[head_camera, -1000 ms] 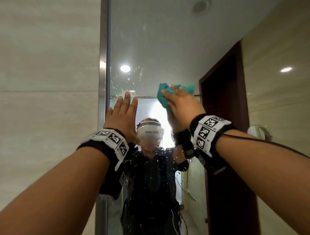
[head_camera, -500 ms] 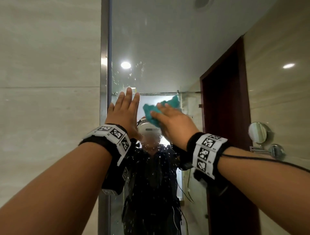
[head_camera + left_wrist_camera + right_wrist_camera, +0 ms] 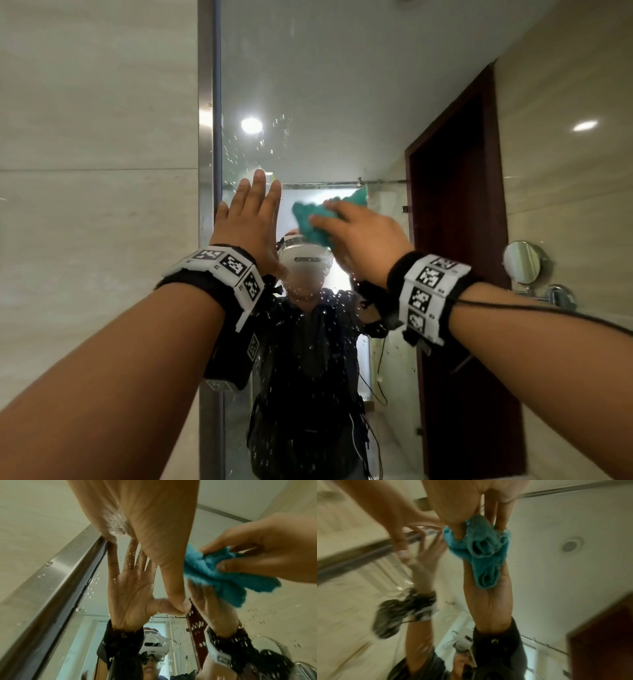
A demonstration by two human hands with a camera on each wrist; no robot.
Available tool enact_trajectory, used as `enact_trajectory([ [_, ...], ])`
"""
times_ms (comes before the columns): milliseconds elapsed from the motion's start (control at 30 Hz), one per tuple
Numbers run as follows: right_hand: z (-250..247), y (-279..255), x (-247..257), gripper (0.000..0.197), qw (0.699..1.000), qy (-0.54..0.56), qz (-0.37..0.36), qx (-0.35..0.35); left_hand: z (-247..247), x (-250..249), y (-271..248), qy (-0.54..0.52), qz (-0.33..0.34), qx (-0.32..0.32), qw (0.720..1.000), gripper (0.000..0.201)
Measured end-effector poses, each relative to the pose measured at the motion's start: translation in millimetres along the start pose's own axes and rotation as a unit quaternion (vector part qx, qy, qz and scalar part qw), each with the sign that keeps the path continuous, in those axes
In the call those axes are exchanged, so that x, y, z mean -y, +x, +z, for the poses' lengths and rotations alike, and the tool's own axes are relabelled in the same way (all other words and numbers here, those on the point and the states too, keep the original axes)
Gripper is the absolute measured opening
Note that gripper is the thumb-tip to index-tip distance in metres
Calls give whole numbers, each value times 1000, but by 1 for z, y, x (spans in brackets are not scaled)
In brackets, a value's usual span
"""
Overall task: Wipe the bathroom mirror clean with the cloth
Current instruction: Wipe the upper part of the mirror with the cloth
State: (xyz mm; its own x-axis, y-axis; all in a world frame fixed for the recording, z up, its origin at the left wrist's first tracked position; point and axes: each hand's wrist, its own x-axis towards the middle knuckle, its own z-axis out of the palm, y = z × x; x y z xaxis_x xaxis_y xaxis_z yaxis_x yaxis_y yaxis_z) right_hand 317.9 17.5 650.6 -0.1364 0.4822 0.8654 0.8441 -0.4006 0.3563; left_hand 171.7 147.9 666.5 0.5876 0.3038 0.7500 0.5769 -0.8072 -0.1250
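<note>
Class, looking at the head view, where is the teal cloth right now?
The teal cloth is near the middle of the frame, bunched under the right hand against the mirror, just right of the flat left hand.

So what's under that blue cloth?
The mirror: the right hand presses the bunched cloth against the glass. Droplets speckle the glass around it; whether any lie beneath the cloth is hidden.

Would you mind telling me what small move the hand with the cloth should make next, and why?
Probably sweep the cloth downward with the right hand: droplets speckle the mirror below it, while the left hand rests flat near the frame.
</note>
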Motion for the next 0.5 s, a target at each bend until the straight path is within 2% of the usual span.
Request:
enact_trajectory([
  [100,-5,12,-23,51,977,50,192,-81,0,0,-1,-1,2,0,1000,143],
  [133,-3,11,-19,49,968,63,220,-102,0,0,-1,-2,2,-1,1000,143],
  [167,-1,5,-10,48,969,64,220,-96,0,0,-2,-3,2,-2,1000,143],
  [200,2,-4,3,48,978,58,186,-67,0,0,-2,-5,2,-3,1000,143],
  [267,3,-23,23,48,997,38,57,17,-1,-1,-3,-6,1,0,1000,142],
  [300,-1,-26,22,47,997,42,16,64,-1,-1,-3,-5,1,0,1000,142],
  [333,-8,-22,15,46,997,37,-4,71,-1,-1,-2,-4,0,1,1000,142],
  [367,-14,-12,3,44,999,28,6,43,-2,-1,-2,-2,0,1,1000,143],
  [400,-17,-1,-13,44,998,14,55,2,-2,-1,-2,-2,0,1,1000,143],
  [467,-26,13,-34,45,974,48,208,-77,-2,-1,-3,-1,-1,5,1000,144],
  [500,-24,10,-30,45,967,64,235,-77,-2,-1,-3,0,0,7,1000,144],
])
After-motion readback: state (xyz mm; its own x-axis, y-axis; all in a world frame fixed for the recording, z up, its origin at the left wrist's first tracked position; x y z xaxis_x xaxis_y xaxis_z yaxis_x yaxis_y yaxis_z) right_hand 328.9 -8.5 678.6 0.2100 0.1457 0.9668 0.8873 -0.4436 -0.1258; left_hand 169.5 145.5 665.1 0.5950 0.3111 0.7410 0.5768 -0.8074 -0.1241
